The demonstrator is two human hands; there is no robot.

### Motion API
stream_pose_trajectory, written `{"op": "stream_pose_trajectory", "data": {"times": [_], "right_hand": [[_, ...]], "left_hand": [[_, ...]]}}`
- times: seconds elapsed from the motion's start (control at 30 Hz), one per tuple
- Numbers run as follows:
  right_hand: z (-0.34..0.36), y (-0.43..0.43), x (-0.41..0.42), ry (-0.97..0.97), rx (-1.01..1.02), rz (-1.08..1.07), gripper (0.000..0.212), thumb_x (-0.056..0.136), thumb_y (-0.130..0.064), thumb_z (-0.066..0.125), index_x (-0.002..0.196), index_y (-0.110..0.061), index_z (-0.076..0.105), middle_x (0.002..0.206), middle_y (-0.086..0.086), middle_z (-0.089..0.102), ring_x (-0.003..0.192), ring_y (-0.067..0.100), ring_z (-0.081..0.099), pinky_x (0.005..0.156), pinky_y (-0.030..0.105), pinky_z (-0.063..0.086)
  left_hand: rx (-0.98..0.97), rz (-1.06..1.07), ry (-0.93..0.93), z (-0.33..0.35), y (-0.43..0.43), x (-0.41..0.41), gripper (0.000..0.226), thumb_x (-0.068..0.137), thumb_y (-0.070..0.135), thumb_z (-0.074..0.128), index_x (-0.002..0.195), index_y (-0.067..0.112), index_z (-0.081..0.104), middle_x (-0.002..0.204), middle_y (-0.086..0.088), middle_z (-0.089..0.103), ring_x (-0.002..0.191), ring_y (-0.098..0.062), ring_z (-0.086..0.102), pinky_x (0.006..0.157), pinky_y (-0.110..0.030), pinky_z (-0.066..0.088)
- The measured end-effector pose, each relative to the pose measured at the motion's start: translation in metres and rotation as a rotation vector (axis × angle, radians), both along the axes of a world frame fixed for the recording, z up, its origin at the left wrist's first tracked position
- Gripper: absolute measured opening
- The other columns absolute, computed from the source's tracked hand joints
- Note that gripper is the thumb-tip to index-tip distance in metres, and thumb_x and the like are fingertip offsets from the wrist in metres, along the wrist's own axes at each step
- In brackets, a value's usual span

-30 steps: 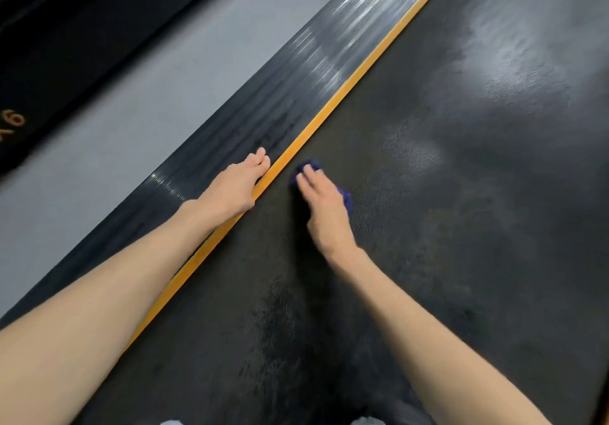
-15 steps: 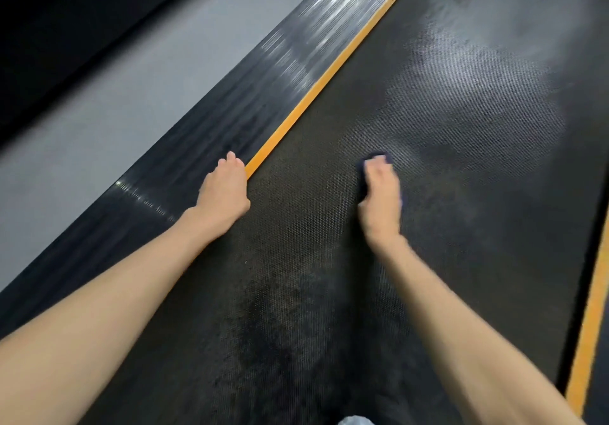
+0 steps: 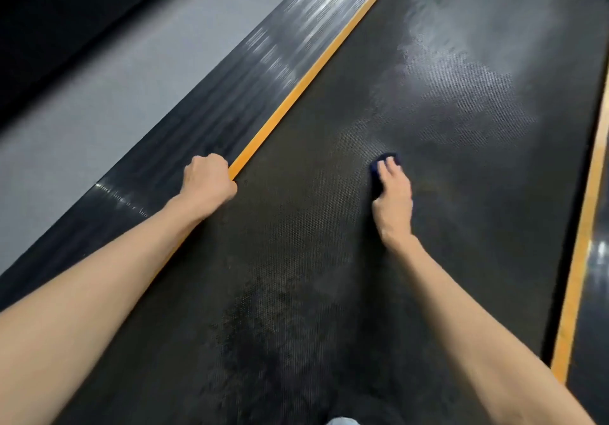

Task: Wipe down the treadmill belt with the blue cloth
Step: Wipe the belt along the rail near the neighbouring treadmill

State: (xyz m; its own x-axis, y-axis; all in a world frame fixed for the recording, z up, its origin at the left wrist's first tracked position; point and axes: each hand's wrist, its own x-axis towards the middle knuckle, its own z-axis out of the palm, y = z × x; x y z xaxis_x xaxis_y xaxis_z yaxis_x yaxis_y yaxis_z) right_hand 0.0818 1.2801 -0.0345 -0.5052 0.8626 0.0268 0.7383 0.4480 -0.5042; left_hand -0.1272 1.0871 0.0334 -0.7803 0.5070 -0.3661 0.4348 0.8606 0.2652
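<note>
Two hands are down on the treadmill, seen from the one head-worn view looking along it. The right hand [image 3: 393, 197] lies flat on the belt [image 3: 296, 259], a little right of its middle, fingers straight and together, pressing the blue cloth [image 3: 375, 174] against the textured surface. That grip is opened out, pinning rather than clutching, and only a dark blue edge shows past the fingertips and along the thumb side. The left hand [image 3: 209, 182] is curled into a fist with nothing in it that I can see, propped on the yellow strip [image 3: 296, 85] where the belt meets the ribbed side rail [image 3: 197, 111]. Ahead of the cloth the belt carries pale hazy patches [image 3: 461, 78]; whether that is dust or glare I cannot tell. Grey floor [image 3: 99, 78] runs along the left. To my eye the wipe is mid-belt, with the far stretch and the side toward the right yellow strip [image 3: 580, 226] yet to cover. The likely trouble is the small cloth rucking up or sliding out from under a flat palm on that grippy weave, leaving bare fingers rubbing. Leaning weight could also make the belt roll, or the braced fist slip off the strip.
</note>
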Motion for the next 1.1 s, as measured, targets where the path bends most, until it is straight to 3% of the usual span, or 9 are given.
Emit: {"op": "stream_pose_trajectory", "data": {"times": [0.17,0.23,0.47,0.57,0.7,0.83,0.93,1.03,1.1], "right_hand": [[-0.013,-0.121,0.046,-0.032,0.036,1.013,0.066,0.070,0.002,0.029,0.133,-0.006,0.048,0.143,0.011,0.042,0.134,0.025,0.031,0.115,0.026,0.014],[-0.012,-0.088,0.060,-0.045,0.072,1.126,0.062,0.075,0.002,0.032,0.134,-0.007,0.049,0.145,0.008,0.039,0.138,0.021,0.027,0.116,0.027,0.014],[0.006,0.038,0.021,-0.065,0.002,-0.067,0.055,0.072,0.015,0.038,0.123,0.002,0.055,0.137,0.013,0.047,0.127,0.030,0.040,0.107,0.027,0.025],[0.002,-0.044,-0.009,0.032,0.062,0.376,0.048,0.064,0.011,0.041,0.107,-0.002,0.060,0.114,0.012,0.056,0.106,0.029,0.051,0.095,0.043,0.042],[-0.024,-0.078,-0.005,-0.024,0.115,1.070,0.071,0.066,0.017,0.047,0.133,-0.006,0.049,0.143,0.012,0.043,0.132,0.032,0.038,0.112,0.036,0.025],[-0.017,0.026,-0.018,-0.020,0.106,0.481,0.071,0.070,0.022,0.042,0.136,-0.005,0.046,0.148,0.014,0.035,0.137,0.033,0.031,0.113,0.033,0.022],[-0.003,0.076,-0.033,-0.089,0.020,0.109,0.070,0.078,0.018,0.039,0.143,-0.009,0.035,0.154,0.009,0.020,0.143,0.026,0.014,0.114,0.027,0.012],[-0.003,0.063,-0.059,-0.013,0.022,-0.029,0.064,0.082,0.016,0.039,0.142,-0.006,0.036,0.154,0.009,0.023,0.143,0.025,0.015,0.114,0.026,0.011],[-0.009,0.027,-0.068,0.049,0.046,0.124,0.062,0.079,0.018,0.043,0.137,-0.003,0.043,0.150,0.012,0.032,0.140,0.027,0.024,0.113,0.025,0.015]], "left_hand": [[-0.018,-0.043,0.066,-0.005,-0.002,0.007,0.011,0.082,-0.005,0.049,0.087,0.003,0.055,0.086,-0.013,0.050,0.081,-0.029,0.051,0.066,-0.033,0.038],[-0.011,-0.068,0.091,-0.004,-0.006,0.008,0.012,0.083,-0.005,0.050,0.091,0.004,0.053,0.085,-0.012,0.049,0.079,-0.029,0.050,0.065,-0.034,0.039],[-0.020,-0.198,0.179,-0.008,-0.013,0.010,0.014,0.083,-0.004,0.055,0.095,0.003,0.052,0.089,-0.009,0.046,0.073,-0.021,0.043,0.063,-0.032,0.039],[-0.031,-0.207,0.209,-0.010,-0.011,0.009,0.013,0.083,-0.003,0.054,0.096,0.001,0.054,0.087,-0.009,0.046,0.073,-0.022,0.044,0.063,-0.033,0.041],[-0.082,-0.248,0.257,-0.013,-0.007,0.007,0.013,0.083,0.001,0.057,0.095,-0.002,0.056,0.088,-0.012,0.049,0.074,-0.023,0.041,0.062,-0.033,0.041],[-0.106,-0.303,0.192,-0.013,-0.016,0.001,0.038,0.080,0.001,0.060,0.116,-0.002,0.051,0.113,-0.016,0.052,0.094,-0.026,0.048,0.069,-0.033,0.045],[-0.146,-0.378,0.060,-0.020,-0.030,-0.014,0.080,0.081,0.004,0.061,0.148,0.013,0.019,0.155,-0.004,0.018,0.139,-0.026,0.022,0.105,-0.035,0.039],[-0.150,-0.471,0.045,-0.027,-0.043,-0.020,0.096,0.081,0.006,0.065,0.150,0.020,0.000,0.158,0.002,0.001,0.144,-0.023,0.010,0.112,-0.034,0.030],[-0.159,-0.478,0.048,-0.027,-0.045,-0.019,0.099,0.081,0.007,0.066,0.149,0.022,-0.005,0.157,0.004,-0.003,0.144,-0.022,0.009,0.111,-0.032,0.032]]}}
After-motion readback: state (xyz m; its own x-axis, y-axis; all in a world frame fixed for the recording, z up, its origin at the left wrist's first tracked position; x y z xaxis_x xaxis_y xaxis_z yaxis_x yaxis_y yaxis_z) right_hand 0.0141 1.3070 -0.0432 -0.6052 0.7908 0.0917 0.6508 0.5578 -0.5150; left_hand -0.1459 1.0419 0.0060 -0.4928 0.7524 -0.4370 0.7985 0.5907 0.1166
